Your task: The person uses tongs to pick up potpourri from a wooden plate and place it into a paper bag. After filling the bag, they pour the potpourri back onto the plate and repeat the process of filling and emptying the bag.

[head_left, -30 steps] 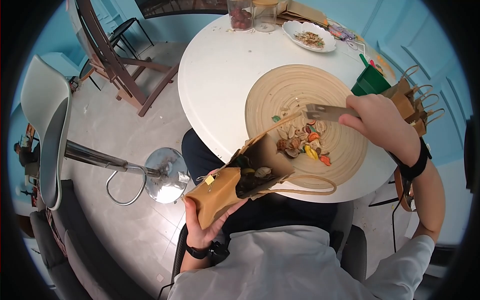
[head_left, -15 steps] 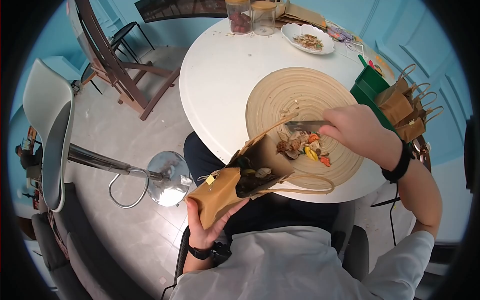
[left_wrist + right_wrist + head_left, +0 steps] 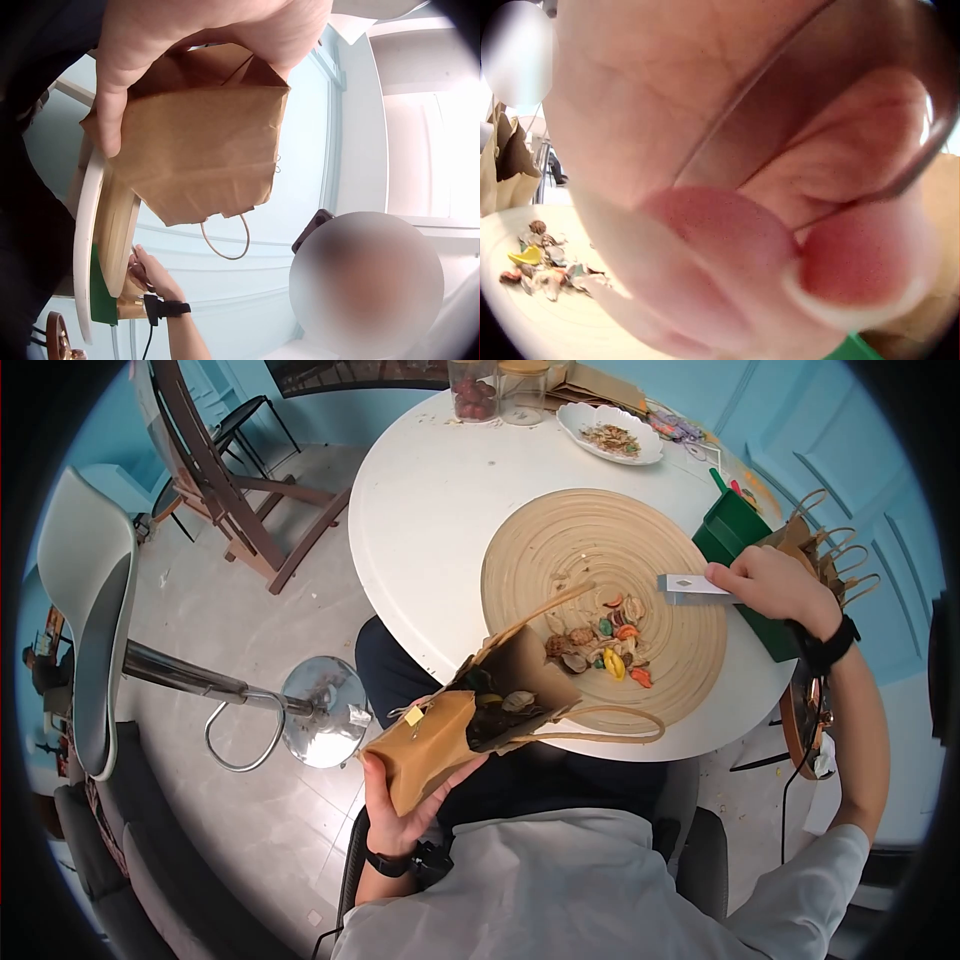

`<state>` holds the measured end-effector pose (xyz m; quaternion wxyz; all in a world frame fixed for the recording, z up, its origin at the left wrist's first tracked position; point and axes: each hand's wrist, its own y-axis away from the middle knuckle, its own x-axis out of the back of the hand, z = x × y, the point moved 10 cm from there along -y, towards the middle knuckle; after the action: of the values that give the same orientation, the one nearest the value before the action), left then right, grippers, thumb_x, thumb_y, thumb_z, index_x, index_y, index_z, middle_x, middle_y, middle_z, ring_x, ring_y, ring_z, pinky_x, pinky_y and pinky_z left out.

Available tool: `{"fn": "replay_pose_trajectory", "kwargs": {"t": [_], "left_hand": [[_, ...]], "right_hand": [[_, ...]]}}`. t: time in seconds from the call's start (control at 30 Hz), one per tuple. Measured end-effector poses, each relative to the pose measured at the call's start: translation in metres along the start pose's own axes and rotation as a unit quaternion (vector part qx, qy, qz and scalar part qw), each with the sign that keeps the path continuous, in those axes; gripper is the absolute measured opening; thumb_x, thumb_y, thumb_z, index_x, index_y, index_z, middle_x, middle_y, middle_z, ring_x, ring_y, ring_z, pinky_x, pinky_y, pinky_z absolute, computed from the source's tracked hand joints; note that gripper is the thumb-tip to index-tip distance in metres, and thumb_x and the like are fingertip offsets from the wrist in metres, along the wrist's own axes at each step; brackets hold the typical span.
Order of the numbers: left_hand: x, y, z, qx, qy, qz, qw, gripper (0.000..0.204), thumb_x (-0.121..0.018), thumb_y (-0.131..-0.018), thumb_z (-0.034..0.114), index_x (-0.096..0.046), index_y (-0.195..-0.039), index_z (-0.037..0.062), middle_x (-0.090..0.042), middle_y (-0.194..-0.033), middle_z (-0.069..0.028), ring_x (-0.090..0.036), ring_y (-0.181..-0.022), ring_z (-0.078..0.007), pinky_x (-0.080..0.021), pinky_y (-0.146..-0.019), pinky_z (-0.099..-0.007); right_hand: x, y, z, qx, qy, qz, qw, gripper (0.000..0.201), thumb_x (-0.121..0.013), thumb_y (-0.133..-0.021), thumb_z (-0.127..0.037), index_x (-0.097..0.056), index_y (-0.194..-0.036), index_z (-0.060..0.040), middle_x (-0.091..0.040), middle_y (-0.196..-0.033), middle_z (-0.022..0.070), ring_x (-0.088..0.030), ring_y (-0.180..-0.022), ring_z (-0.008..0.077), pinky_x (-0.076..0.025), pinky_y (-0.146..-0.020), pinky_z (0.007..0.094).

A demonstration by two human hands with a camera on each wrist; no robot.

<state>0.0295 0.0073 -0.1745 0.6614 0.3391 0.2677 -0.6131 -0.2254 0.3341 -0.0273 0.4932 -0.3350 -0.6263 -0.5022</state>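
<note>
The left hand holds a brown paper bag from below, tilted with its mouth toward the table; dark and pale dried pieces show inside. In the left wrist view the fingers wrap the base of the bag. The right hand grips flat metal tongs over the right part of a round woven mat. On the mat lies a pile of dried petals, with yellow, orange and green pieces. Whether the tong tips hold a piece cannot be told.
A green container stands right of the mat, with small paper bags beside it. At the back are a white dish of dried bits and two glass jars, one with red fruit. A white stool stands left.
The right hand first moved the tongs down and left to the pile, then back up and right, away from it. The left hand and bag stay nearly still.
</note>
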Motion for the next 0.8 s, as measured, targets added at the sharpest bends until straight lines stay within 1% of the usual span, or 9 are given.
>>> {"fn": "replay_pose_trajectory", "kwargs": {"t": [0.03,0.07,0.2,0.3,0.37,0.57,0.7,0.77,0.8], "left_hand": [[-0.001,0.0,0.001,0.0,-0.003,-0.001,1.0,0.093,-0.041,-0.091,0.072,-0.019,-0.153,0.0071,-0.03,-0.154,-0.0214,-0.036,-0.138,-0.0451,-0.033,-0.11,-0.0655],[-0.001,-0.001,0.0,0.001,-0.004,-0.002,1.0,0.093,-0.041,-0.091,0.072,-0.019,-0.153,0.0071,-0.03,-0.154,-0.0214,-0.036,-0.138,-0.0451,-0.033,-0.11,-0.0655],[-0.005,-0.001,0.001,-0.002,-0.007,-0.005,1.0,0.093,-0.042,-0.091,0.073,-0.018,-0.154,0.0079,-0.029,-0.154,-0.0215,-0.035,-0.138,-0.0456,-0.033,-0.109,-0.0653],[-0.008,-0.003,0.004,-0.004,-0.019,-0.01,1.0,0.094,-0.042,-0.09,0.073,-0.017,-0.154,0.0081,-0.028,-0.154,-0.0217,-0.035,-0.138,-0.0459,-0.034,-0.109,-0.0653],[-0.009,-0.003,0.003,0.0,-0.023,-0.015,1.0,0.095,-0.042,-0.09,0.073,-0.017,-0.154,0.0081,-0.028,-0.154,-0.0219,-0.035,-0.138,-0.046,-0.034,-0.109,-0.0653],[-0.004,-0.001,0.002,0.001,-0.011,-0.007,1.0,0.095,-0.043,-0.089,0.073,-0.017,-0.154,0.008,-0.028,-0.154,-0.022,-0.035,-0.138,-0.0462,-0.033,-0.109,-0.0656],[-0.004,-0.002,0.002,0.001,-0.015,-0.013,1.0,0.095,-0.042,-0.09,0.073,-0.018,-0.153,0.0073,-0.029,-0.154,-0.0218,-0.036,-0.138,-0.0463,-0.034,-0.109,-0.0653],[-0.004,-0.001,0.002,-0.001,-0.015,-0.012,1.0,0.095,-0.042,-0.09,0.073,-0.018,-0.153,0.007,-0.029,-0.154,-0.0218,-0.036,-0.137,-0.0462,-0.034,-0.109,-0.0651],[-0.005,-0.001,0.003,-0.002,-0.018,-0.011,1.0,0.094,-0.041,-0.09,0.073,-0.018,-0.153,0.007,-0.029,-0.154,-0.0217,-0.036,-0.137,-0.0462,-0.034,-0.109,-0.0649]], "right_hand": [[-0.005,-0.003,0.006,-0.028,0.027,-0.035,0.999,0.076,-0.045,-0.095,-0.06,-0.049,-0.049,0.0002,-0.048,-0.044,0.0101,-0.053,-0.041,0.0239,-0.043,-0.047,0.0352],[-0.008,-0.008,0.007,-0.029,-0.015,-0.038,0.999,0.08,-0.046,-0.093,-0.066,-0.046,-0.044,-0.0028,-0.041,-0.039,0.0038,-0.046,-0.034,0.0173,-0.038,-0.04,0.0307],[-0.02,-0.02,-0.015,-0.006,-0.049,-0.078,0.996,0.078,-0.05,-0.09,-0.066,-0.048,-0.044,-0.003,-0.045,-0.041,0.0051,-0.05,-0.038,0.018,-0.041,-0.043,0.0312],[-0.025,-0.026,-0.041,0.041,-0.053,-0.077,0.995,0.072,-0.055,-0.092,-0.058,-0.051,-0.047,-0.0019,-0.043,-0.04,0.0033,-0.048,-0.037,0.0148,-0.037,-0.042,0.0312],[-0.021,-0.029,-0.054,0.068,-0.008,-0.045,0.997,0.073,-0.059,-0.086,-0.064,-0.056,-0.05,-0.0008,-0.05,-0.046,0.011,-0.054,-0.045,0.0232,-0.044,-0.049,0.0353],[-0.027,-0.028,-0.067,0.084,-0.011,-0.026,0.996,0.069,-0.062,-0.085,-0.06,-0.059,-0.052,0.0001,-0.051,-0.047,0.0124,-0.054,-0.046,0.0259,-0.044,-0.05,0.037],[-0.032,-0.028,-0.062,0.097,-0.044,-0.034,0.994,0.068,-0.063,-0.086,-0.059,-0.059,-0.052,-0.0002,-0.052,-0.046,0.0105,-0.054,-0.044,0.0235,-0.044,-0.049,0.0362],[-0.03,-0.026,-0.057,0.075,-0.087,-0.035,0.993,0.066,-0.065,-0.086,-0.056,-0.058,-0.05,-0.0013,-0.051,-0.044,0.007,-0.051,-0.04,0.0182,-0.042,-0.044,0.0324],[-0.027,-0.025,-0.058,0.075,-0.087,-0.035,0.993,0.066,-0.065,-0.086,-0.056,-0.058,-0.05,-0.0013,-0.051,-0.044,0.007,-0.051,-0.04,0.0182,-0.042,-0.044,0.0324]]}}
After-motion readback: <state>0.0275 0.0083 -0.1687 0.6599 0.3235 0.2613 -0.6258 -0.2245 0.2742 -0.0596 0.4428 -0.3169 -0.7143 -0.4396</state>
